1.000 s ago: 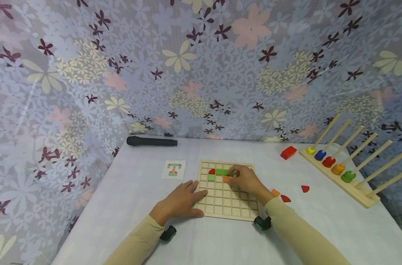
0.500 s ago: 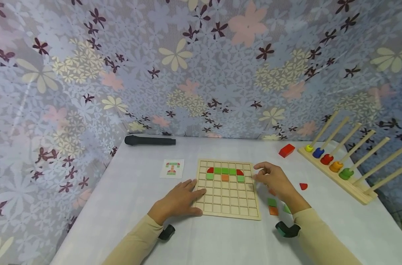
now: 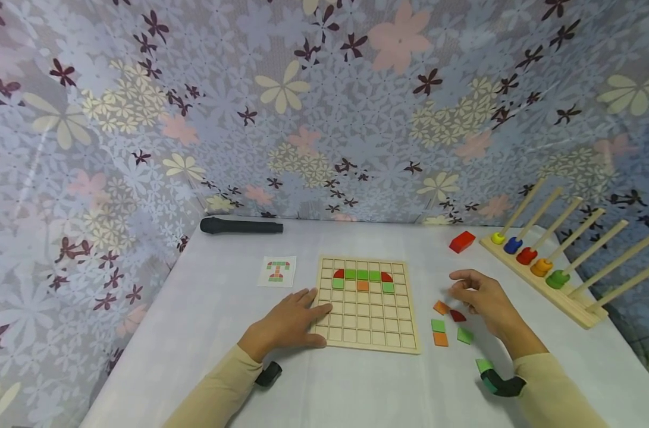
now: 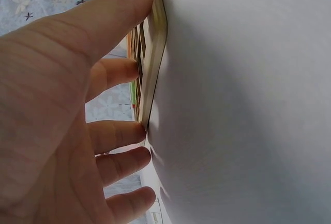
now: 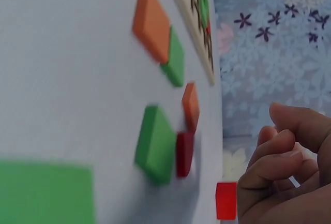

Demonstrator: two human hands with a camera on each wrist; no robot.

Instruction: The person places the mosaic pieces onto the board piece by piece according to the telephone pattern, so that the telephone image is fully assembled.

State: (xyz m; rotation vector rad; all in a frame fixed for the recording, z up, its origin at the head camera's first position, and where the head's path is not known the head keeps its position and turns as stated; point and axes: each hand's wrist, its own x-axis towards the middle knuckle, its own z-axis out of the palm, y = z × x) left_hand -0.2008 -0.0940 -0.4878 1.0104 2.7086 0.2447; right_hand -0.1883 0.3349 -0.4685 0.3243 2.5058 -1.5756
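My left hand lies with fingers spread at the near left corner of a wooden grid board; its thumb touches the board's edge in the left wrist view. Set into upper cells are red quarter-round tiles, green square tiles and one orange tile. Right of the board my right hand hovers with loosely curled fingers and nothing seen in them. Below it lie loose tiles: orange, green and a red quarter-round.
A pattern card lies left of the board. Behind it is a black microphone. At the right stand a wooden peg rack with coloured beads and a red block. A floral cloth hangs behind the table.
My right hand has left a red quarter-round tile on the board's upper right and moved right, over the loose tiles. The left hand stays at the board's corner.
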